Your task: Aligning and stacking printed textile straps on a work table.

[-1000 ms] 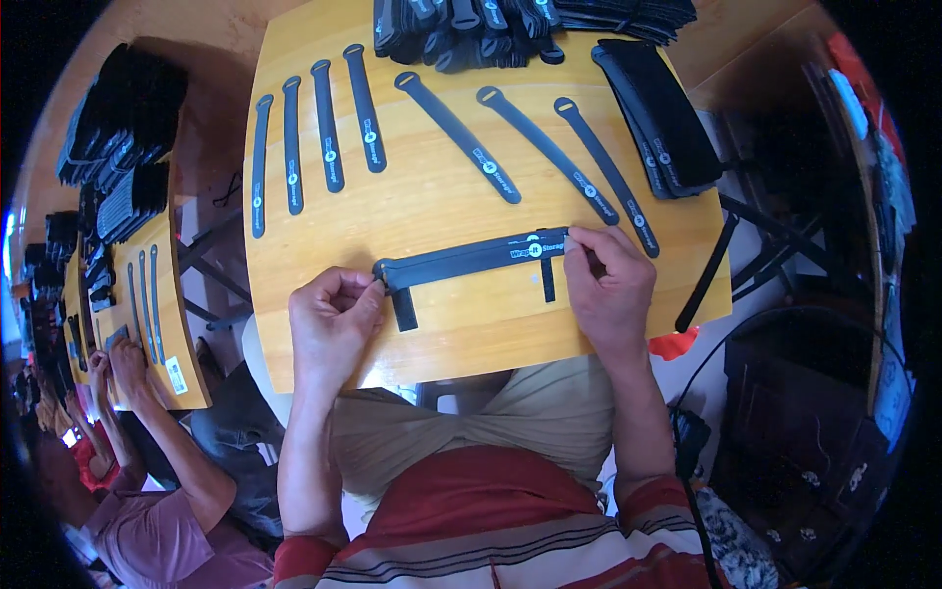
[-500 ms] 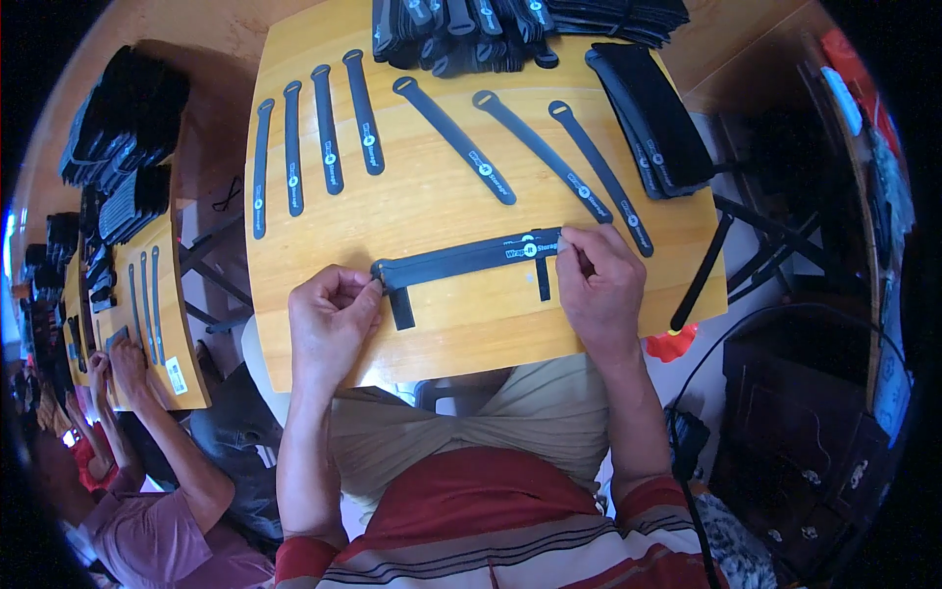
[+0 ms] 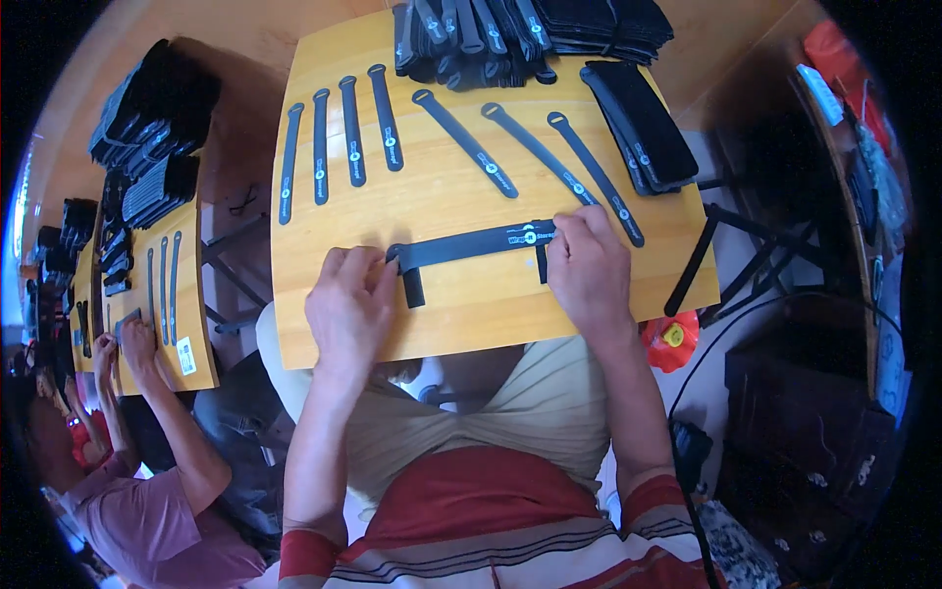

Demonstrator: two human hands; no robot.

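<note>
A black hook-and-loop strap [image 3: 461,245] with white print near its right end lies crosswise near the table's front edge. My left hand [image 3: 345,299] has thumb and fingers pinched on its left end, which the fingers partly cover. At the other end, my right hand [image 3: 592,273] is closed on the strap, beside the print. Two short black strips show below the strap: one strip [image 3: 414,288] by my left fingers, the other strip [image 3: 542,267] by my right thumb. Beyond lie several loose straps [image 3: 353,133] with slotted round heads, some upright, others slanted [image 3: 535,152].
A heap of straps [image 3: 471,39] and a bound black stack [image 3: 608,25] sit at the far edge. Another strap stack [image 3: 643,128] lies far right. At left, a co-worker's hands [image 3: 137,344] work at a second table [image 3: 201,363]. A dark cabinet [image 3: 785,422] stands at right.
The view has shifted slightly, moving the table in the picture. My left fingers have closed further over the strap's left end. My right hand keeps its grip; the loose straps lie as before.
</note>
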